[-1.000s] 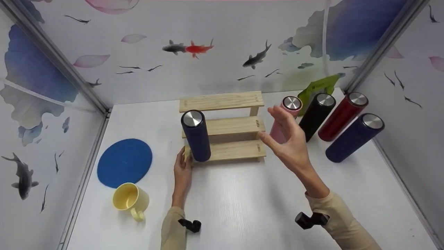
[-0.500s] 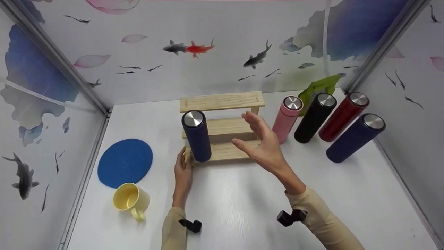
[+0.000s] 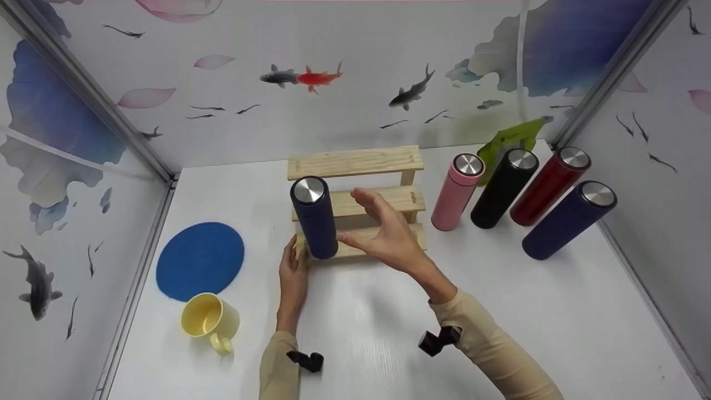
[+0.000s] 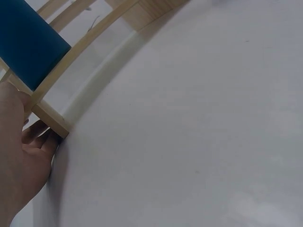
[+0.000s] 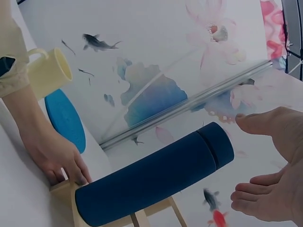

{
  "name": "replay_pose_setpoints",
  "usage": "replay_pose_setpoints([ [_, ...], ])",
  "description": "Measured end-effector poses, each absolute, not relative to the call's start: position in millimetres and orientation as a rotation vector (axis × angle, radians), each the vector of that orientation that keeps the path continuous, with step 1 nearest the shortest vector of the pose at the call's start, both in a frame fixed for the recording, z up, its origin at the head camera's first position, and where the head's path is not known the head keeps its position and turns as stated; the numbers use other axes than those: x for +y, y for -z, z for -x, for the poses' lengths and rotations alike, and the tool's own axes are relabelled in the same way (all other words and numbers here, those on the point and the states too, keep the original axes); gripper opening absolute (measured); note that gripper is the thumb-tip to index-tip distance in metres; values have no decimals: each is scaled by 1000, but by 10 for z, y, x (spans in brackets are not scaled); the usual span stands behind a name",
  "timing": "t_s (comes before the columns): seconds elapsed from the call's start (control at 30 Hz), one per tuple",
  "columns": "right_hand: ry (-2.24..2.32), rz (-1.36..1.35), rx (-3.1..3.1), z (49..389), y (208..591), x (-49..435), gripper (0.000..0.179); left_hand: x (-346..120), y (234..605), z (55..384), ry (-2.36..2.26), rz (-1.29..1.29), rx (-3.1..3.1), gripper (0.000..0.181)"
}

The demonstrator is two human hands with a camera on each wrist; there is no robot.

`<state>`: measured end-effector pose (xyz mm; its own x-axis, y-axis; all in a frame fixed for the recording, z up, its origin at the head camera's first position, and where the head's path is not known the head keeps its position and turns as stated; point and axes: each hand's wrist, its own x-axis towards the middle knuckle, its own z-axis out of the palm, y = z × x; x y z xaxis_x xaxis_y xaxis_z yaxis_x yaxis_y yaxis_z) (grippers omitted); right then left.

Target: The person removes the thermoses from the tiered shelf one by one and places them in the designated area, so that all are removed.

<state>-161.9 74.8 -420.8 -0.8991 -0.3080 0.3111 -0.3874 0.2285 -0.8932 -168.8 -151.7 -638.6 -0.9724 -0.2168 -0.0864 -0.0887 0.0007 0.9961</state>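
Observation:
A dark blue thermos bottle (image 3: 315, 222) with a steel lid stands at the left end of the lowest step of a small three-tier wooden rack (image 3: 355, 162). My left hand (image 3: 293, 275) grips the rack's lower left end, thumb and fingers around the wood, as the left wrist view shows too. To the right of the bottle is my right hand (image 3: 389, 239), thumb and fingers spread wide with nothing between them. Its thumb overlaps the bottle's edge in the head view; in the right wrist view this hand (image 5: 272, 170) is apart from the bottle (image 5: 156, 175), beyond its lid end.
Pink (image 3: 456, 194), black (image 3: 504, 189), red (image 3: 550, 186) and another dark blue thermos (image 3: 567, 222) stand on the right, a green pouch (image 3: 514, 136) behind them. On the left lie a round blue mat (image 3: 200, 260) and a yellow mug (image 3: 214, 319). Printed panels wall the table.
My right hand has moved left from in front of the pink thermos to beside the dark blue one on the rack, fingers still spread. My left hand has stayed on the rack.

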Motion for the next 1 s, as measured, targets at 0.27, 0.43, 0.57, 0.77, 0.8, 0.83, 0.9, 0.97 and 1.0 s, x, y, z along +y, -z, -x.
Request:
replay_pose_setpoints([
  [0.27, -1801, -692, -2483, 1694, 4255, 575, 93, -1523, 6396, 1654, 2106, -310, -2170, 60],
  [0.43, -1796, -674, -2495, 1760, 4257, 451, 93, -1513, 6381, 1647, 2102, -299, -2156, 58],
  [0.57, -1842, -643, -2447, 1811, 4281, 359, 89, -1505, 6382, 1653, 2124, -300, -2138, 56],
  [0.77, -1927, -611, -2323, 1857, 4345, 252, 82, -1513, 6394, 1657, 2150, -285, -2120, 57],
  [0.8, -1929, -614, -2309, 1865, 4348, 235, 81, -1516, 6394, 1660, 2155, -282, -2117, 57],
  [0.83, -1928, -619, -2297, 1873, 4349, 219, 80, -1519, 6394, 1664, 2157, -286, -2116, 57],
  [0.9, -1920, -626, -2282, 1894, 4350, 186, 79, -1525, 6393, 1673, 2171, -293, -2117, 57],
  [0.97, -1916, -632, -2268, 1917, 4349, 156, 78, -1526, 6387, 1682, 2181, -303, -2120, 58],
  [1.0, -1916, -634, -2261, 1930, 4353, 142, 77, -1525, 6380, 1684, 2185, -308, -2123, 58],
])
